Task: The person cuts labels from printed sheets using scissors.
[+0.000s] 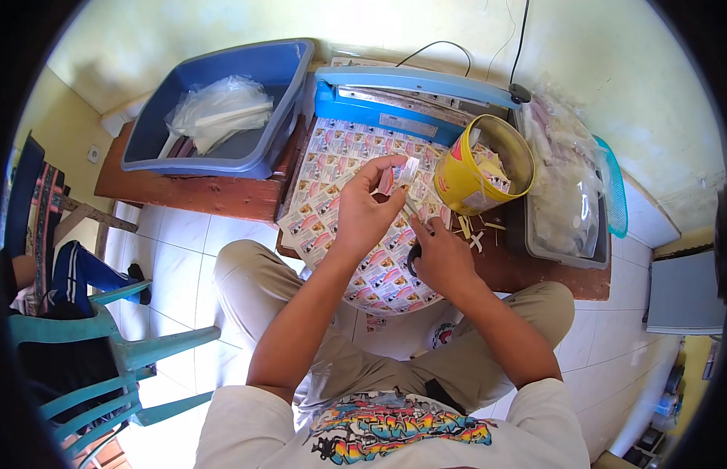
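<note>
Label (pixel 408 172) is pinched in left grip (pixel 367 207), scissors (pixel 412 209) in right grip (pixel 447 256) — above a wooden table (pixel 535 275), white tiles (pixel 179 262) below.

Attire consists of an off-white T-shirt (pixel 258 445) with short, plain sleeves (pixel 545 406); its front carries a graffiti-style print (pixel 394 426) in orange, yellow, blue and black. Beige trousers (pixel 539 316), loose and creased, are worn below. The left hand (pixel 365 207), right hand (pixel 445 256) and forearms (pixel 305 324) are bare.

A blue tub (pixel 211 166) holds clear plastic bags (pixel 222 109); a blue impulse sealer (pixel 398 123) stands near the wall (pixel 371 27), a turquoise basket (pixel 613 191) beside a grey tray (pixel 563 255), a green plastic chair (pixel 169 346) on white tiles (pixel 179 232).
</note>
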`<state>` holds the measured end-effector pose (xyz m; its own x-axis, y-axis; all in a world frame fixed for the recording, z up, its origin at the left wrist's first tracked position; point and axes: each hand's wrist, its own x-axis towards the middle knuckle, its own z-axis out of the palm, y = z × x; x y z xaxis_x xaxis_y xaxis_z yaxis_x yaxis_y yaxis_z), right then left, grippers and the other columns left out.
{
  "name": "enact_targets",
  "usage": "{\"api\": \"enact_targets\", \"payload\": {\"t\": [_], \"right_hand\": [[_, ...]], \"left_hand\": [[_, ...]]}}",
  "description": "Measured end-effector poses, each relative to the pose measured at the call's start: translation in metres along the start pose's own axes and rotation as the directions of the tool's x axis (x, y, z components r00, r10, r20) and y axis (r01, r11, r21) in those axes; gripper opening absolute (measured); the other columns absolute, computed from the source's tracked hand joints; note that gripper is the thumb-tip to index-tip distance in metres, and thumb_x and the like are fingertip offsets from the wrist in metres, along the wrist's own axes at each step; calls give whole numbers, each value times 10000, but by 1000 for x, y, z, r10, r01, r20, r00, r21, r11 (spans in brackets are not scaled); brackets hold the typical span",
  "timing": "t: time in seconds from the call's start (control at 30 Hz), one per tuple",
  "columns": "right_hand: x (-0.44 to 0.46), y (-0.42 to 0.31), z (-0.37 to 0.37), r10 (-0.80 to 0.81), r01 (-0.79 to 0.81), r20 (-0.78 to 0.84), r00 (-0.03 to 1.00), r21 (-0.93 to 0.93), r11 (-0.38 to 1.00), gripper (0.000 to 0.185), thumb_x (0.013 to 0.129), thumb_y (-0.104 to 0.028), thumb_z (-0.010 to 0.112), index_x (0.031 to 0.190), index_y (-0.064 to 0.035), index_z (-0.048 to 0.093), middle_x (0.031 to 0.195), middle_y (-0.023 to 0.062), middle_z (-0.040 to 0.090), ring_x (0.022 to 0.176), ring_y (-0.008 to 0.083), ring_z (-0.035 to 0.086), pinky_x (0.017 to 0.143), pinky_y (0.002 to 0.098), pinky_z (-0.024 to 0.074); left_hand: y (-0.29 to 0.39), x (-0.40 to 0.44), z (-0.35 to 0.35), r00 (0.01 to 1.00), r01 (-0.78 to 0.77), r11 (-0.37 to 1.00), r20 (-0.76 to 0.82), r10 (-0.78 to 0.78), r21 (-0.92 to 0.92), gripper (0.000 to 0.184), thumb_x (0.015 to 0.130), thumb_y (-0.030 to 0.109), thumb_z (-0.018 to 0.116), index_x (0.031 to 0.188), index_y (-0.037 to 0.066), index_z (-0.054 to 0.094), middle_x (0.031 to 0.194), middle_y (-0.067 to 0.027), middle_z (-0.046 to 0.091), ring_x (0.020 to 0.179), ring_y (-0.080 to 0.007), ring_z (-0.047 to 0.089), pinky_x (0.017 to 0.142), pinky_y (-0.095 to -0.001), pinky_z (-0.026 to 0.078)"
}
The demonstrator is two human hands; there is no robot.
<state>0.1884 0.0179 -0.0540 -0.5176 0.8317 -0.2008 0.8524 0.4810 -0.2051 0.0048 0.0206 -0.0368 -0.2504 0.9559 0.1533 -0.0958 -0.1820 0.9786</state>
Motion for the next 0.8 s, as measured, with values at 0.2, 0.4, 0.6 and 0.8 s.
{"api": "enact_targets", "payload": {"t": [0.2, 0.4, 0.6, 0.8], "right_hand": [[0, -3, -13, -6, 6, 62, 998, 5, 1000, 771, 812, -238, 794, 1508, -135, 479, 1279, 178, 585, 1013, 388, 702, 855, 495, 582], [1, 17, -40, -102, 130, -152, 983, 186, 974, 546, 875, -203, 741, 1378, -39, 604, 1124, 198, 669, 937, 359, 716, 818, 455, 593], [0, 15, -80, 74, 107, -199, 977, 762, 639, 389, 954, -94, 625, 1322, 34, 621, 1046, 180, 721, 796, 247, 744, 687, 358, 594], [5, 49, -126, 150, 119, -169, 974, 948, 295, 327, 1031, -133, 587, 1303, 44, 623, 978, 104, 704, 802, 152, 721, 660, 269, 594]], "left_hand": [[1, 2, 7, 999, -42, 999, -15, 42, 1, 383, 867, -45, 647, 1240, 37, 685, 795, 56, 481, 674, -5, 437, 569, -196, 390], [5, 0, 5, 996, -6, 962, 83, -17, 273, 368, 891, -15, 644, 1255, 28, 685, 931, 18, 644, 710, -3, 532, 615, -188, 456], [16, 5, 11, 978, -34, 975, 207, -13, 219, 387, 884, -56, 627, 1260, 20, 679, 935, 22, 642, 730, -6, 549, 621, -194, 456], [45, 45, 35, 804, -141, 982, 594, 40, 125, 394, 889, -90, 594, 1258, 19, 677, 1191, -19, 690, 988, -45, 591, 802, -211, 465]]}}
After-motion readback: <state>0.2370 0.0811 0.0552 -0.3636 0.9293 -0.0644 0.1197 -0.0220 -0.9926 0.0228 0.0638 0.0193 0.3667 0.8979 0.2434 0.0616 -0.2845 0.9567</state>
